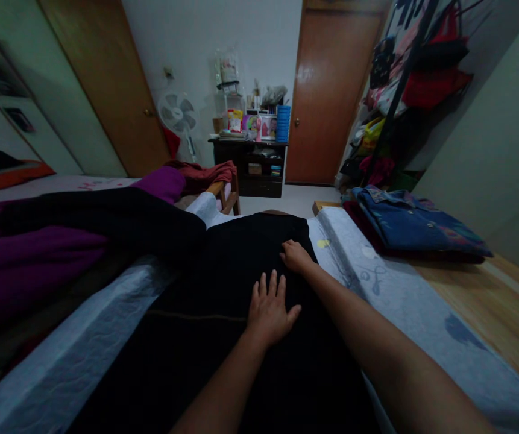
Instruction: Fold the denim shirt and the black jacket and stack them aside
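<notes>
A black garment (214,361) lies spread over the bed, with a thin pale line running across it. My left hand (269,310) rests on the black cloth, palm down with its fingers spread. Farther forward and to the right, my right hand (296,256) touches the cloth close to its right edge. Its fingers are partly curled, and whether they pinch any fabric is too small to tell. One dark sleeve-like part (105,214) extends left over purple cloth.
Folded denim clothing (408,220) sits on the right beside the patterned bedding (368,271). Purple fabric (28,259) is heaped at left. Beyond the bed stand a dark cabinet (246,172), a white fan (180,114) and hanging bags (440,72).
</notes>
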Motion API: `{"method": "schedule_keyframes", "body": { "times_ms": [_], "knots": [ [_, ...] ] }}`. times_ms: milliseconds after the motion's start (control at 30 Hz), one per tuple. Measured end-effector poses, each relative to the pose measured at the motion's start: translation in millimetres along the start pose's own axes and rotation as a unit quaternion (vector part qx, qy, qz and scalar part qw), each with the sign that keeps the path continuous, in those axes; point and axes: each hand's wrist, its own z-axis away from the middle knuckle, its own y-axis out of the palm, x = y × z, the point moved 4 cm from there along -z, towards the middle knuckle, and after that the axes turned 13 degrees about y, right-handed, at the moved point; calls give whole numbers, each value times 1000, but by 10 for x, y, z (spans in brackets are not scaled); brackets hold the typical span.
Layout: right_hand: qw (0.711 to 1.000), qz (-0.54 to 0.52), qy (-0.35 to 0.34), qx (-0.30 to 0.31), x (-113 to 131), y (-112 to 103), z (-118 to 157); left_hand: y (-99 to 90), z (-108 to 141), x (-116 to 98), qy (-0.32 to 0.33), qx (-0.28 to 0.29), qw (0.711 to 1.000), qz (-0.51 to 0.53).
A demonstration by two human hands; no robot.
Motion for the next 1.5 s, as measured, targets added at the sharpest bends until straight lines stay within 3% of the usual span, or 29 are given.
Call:
{"method": "schedule_keyframes", "body": {
  "times_ms": [267,833,1033,1133,1233,1367,1500],
  "knots": [
    [997,-28,-32,68,23,-5,646,-114,28,50,-35,-31,999,28],
    [998,-51,-11,26,2,-181,2445,-89,24,17,-48,-21,998,19],
    [995,-83,-1,62,-58,-235,2832,-225,27,-14,-45,31,998,45],
    [994,-94,3,55,-54,-258,2858,-296,220,-171,-24,83,994,65],
    [995,-95,10,41,-48,-244,2850,-340,598,-415,20,124,988,89],
    [995,-95,5,33,-62,-206,2849,-353,1097,-622,38,131,987,80],
    [993,-110,1,38,-96,-235,2829,-310,1283,-650,34,128,989,73]
  ]
}}
